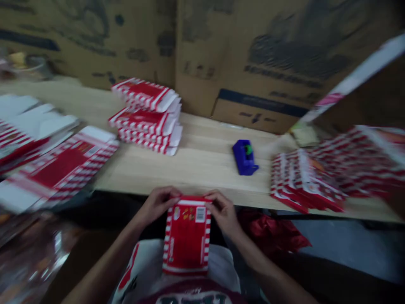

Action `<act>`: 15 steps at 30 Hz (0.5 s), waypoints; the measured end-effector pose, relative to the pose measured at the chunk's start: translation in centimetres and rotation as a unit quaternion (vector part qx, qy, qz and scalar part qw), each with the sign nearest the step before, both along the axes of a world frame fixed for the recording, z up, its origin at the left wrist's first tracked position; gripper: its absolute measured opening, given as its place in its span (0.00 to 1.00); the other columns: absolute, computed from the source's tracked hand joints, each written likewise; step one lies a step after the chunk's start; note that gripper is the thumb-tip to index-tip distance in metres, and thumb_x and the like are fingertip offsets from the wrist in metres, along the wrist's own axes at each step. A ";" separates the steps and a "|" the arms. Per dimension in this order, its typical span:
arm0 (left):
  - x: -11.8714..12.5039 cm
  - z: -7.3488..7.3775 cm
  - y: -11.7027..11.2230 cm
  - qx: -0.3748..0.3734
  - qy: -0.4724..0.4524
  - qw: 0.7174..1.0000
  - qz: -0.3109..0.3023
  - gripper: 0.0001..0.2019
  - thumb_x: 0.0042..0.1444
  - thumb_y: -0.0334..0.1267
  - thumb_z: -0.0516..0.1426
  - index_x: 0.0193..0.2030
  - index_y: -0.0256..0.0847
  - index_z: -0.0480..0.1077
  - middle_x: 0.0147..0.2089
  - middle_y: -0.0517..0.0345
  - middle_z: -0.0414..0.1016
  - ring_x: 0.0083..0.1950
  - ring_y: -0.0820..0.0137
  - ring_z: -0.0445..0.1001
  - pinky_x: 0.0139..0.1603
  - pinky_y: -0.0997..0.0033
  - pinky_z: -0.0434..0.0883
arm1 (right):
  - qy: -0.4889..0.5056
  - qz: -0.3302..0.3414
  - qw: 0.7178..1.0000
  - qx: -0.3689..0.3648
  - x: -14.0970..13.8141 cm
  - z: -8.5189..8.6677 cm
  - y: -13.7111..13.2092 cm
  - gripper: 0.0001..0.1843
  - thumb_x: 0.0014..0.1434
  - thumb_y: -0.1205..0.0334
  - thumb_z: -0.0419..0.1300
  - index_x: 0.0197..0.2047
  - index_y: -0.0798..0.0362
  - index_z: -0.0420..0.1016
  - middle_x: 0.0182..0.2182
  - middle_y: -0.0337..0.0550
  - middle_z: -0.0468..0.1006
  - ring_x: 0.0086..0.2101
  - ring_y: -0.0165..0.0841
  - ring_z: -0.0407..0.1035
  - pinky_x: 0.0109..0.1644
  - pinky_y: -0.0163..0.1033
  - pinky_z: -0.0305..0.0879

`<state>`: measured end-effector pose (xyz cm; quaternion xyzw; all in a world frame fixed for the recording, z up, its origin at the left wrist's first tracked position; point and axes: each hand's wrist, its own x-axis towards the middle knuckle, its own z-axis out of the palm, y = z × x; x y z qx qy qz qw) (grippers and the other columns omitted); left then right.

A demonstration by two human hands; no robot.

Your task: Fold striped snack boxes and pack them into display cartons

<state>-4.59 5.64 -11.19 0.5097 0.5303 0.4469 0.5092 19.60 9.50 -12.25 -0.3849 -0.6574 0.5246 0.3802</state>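
From the head view, the left hand (156,207) and right hand (223,213) are gripping the top edge of a red-and-white striped paperboard box (186,236), each grip closed on it with the fingers curled over. The box is hanging upright above the person's lap, showing a white barcode panel and small printed icons; no text is legible. Beyond it, the light wooden tabletop (202,173) is carrying folded striped boxes (145,116), a blue plastic block (245,157) with a green insert, and a glossy striped stack (303,181). Flat printed blanks (60,173) are lying at the left. Corrugated cardboard (262,63) is standing behind.
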 end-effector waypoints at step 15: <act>2.9 -2.5 -0.6 -0.068 -0.169 0.965 0.189 0.10 0.41 0.41 0.68 0.30 0.41 0.77 0.36 0.59 0.76 0.36 0.68 0.74 0.34 0.73 0.73 | -0.024 -0.316 0.948 -0.036 11.2 0.9 17.5 0.16 0.37 0.51 0.68 0.18 0.57 0.74 0.15 0.38 0.70 0.20 0.27 0.60 0.25 0.34 0.55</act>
